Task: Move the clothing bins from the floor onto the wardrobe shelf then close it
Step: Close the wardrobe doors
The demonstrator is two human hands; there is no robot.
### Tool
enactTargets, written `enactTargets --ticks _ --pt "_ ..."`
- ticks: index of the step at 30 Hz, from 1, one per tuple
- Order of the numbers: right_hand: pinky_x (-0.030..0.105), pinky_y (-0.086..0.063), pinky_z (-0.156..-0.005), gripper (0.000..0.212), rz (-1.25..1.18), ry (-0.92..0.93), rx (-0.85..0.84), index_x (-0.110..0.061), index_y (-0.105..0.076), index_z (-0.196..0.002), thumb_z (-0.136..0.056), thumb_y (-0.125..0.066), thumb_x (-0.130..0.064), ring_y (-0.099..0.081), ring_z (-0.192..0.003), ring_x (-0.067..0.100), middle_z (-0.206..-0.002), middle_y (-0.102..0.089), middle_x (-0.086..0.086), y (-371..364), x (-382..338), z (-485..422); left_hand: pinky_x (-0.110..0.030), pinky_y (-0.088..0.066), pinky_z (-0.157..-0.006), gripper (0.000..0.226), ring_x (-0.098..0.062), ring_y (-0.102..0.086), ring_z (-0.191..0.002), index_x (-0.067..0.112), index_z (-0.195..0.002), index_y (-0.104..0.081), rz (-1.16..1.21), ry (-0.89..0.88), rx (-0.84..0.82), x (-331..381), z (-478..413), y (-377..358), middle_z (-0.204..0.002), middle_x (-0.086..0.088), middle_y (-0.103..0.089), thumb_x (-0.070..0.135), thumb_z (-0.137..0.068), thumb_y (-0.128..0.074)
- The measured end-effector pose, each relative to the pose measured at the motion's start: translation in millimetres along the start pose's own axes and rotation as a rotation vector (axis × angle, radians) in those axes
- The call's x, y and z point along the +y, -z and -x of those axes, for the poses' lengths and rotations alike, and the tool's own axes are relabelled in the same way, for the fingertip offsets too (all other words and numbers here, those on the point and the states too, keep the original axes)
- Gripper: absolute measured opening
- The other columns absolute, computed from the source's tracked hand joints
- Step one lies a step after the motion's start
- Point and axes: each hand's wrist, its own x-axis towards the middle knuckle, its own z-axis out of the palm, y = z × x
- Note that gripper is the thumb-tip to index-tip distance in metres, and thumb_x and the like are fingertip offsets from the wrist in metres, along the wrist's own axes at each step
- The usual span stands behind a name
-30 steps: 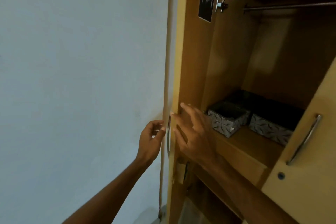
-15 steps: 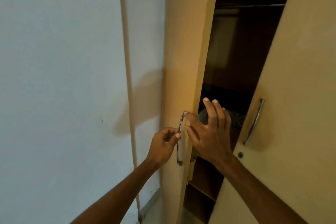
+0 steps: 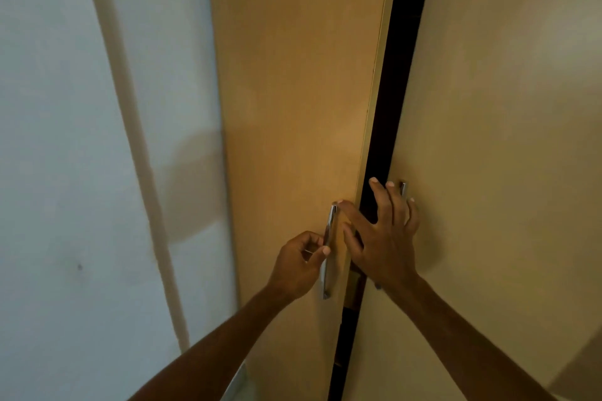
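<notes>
- The pale wall (image 3: pixel 65 140) and its upright trim strip (image 3: pixel 136 146) stand at the left, apart from the job.
- The left hand (image 3: pixel 301 265) curls round the left door handle (image 3: pixel 329 251), likely to steer the left door (image 3: pixel 293 91) shut.
- A narrow dark gap (image 3: pixel 394 107) parts the doors. The clothing bins are hidden, presumably on the shelf behind.
- The right hand (image 3: pixel 381 247), fingers spread and straight, lies flat across that gap, seemingly steadying both edges. It covers most of the right door handle (image 3: pixel 403 189) on the right door (image 3: pixel 505 140).
</notes>
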Motion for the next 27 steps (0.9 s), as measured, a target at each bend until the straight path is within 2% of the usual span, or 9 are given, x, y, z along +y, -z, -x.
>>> enactTargets --ticks 2,7,14,19,24,27 --pt "0.062 -0.02 -0.108 0.042 0.037 -0.01 -0.04 -0.04 -0.052 -0.133 -0.091 -0.05 -0.045 -0.026 -0.142 0.036 -0.154 -0.028 0.012 -8 14 -1 -0.035 -0.057 -0.074 0.012 -0.017 -0.065 -0.079 0.018 -0.092 -0.065 -0.007 0.0 -0.018 -2 -14 -12 -0.085 0.0 -0.068 0.029 -0.09 -0.063" --pt "0.065 -0.02 -0.106 0.056 0.145 -0.035 -0.081 -0.042 -0.037 -0.143 -0.089 -0.049 -0.047 -0.024 -0.142 0.04 -0.156 -0.021 0.016 -29 46 -4 -0.031 -0.054 -0.069 0.011 -0.003 -0.059 -0.068 0.021 -0.088 -0.063 -0.035 0.0 -0.003 -9 -51 -43 -0.078 0.007 -0.066 0.031 -0.09 -0.064" --pt "0.068 -0.014 -0.107 0.07 0.191 -0.069 -0.153 -0.044 -0.021 -0.148 -0.085 -0.05 -0.051 -0.012 -0.145 0.043 -0.16 -0.006 0.014 -53 75 -13 -0.026 -0.048 -0.064 0.01 -0.003 -0.057 -0.064 0.024 -0.084 -0.062 -0.049 -0.016 0.007 -18 -93 -72 -0.073 0.008 -0.065 0.033 -0.088 -0.065" --pt "0.067 -0.008 -0.11 0.08 0.179 -0.056 -0.171 -0.044 -0.016 -0.15 -0.081 -0.057 -0.052 -0.005 -0.146 0.043 -0.162 -0.001 0.014 -67 89 -20 -0.021 -0.046 -0.061 0.01 0.0 -0.056 -0.062 0.026 -0.084 -0.061 -0.083 -0.018 0.04 -21 -113 -84 -0.071 0.011 -0.064 0.034 -0.088 -0.066" --pt "0.067 -0.008 -0.11 0.076 0.208 -0.033 -0.159 -0.041 -0.02 -0.15 -0.082 -0.054 -0.053 -0.009 -0.146 0.043 -0.161 -0.008 0.016 -79 98 -22 -0.032 -0.05 -0.062 0.012 -0.003 -0.056 -0.061 0.027 -0.082 -0.059 -0.101 -0.051 0.058 -24 -121 -91 -0.068 0.012 -0.062 0.037 -0.088 -0.062" --pt "0.066 -0.007 -0.11 0.078 0.208 -0.019 -0.157 -0.041 -0.023 -0.149 -0.08 -0.057 -0.053 -0.008 -0.146 0.042 -0.161 -0.009 0.016 -81 102 -23 -0.032 -0.051 -0.063 0.011 -0.003 -0.056 -0.061 0.026 -0.083 -0.059 -0.108 -0.055 0.073 -24 -122 -95 -0.069 0.012 -0.062 0.034 -0.09 -0.062"
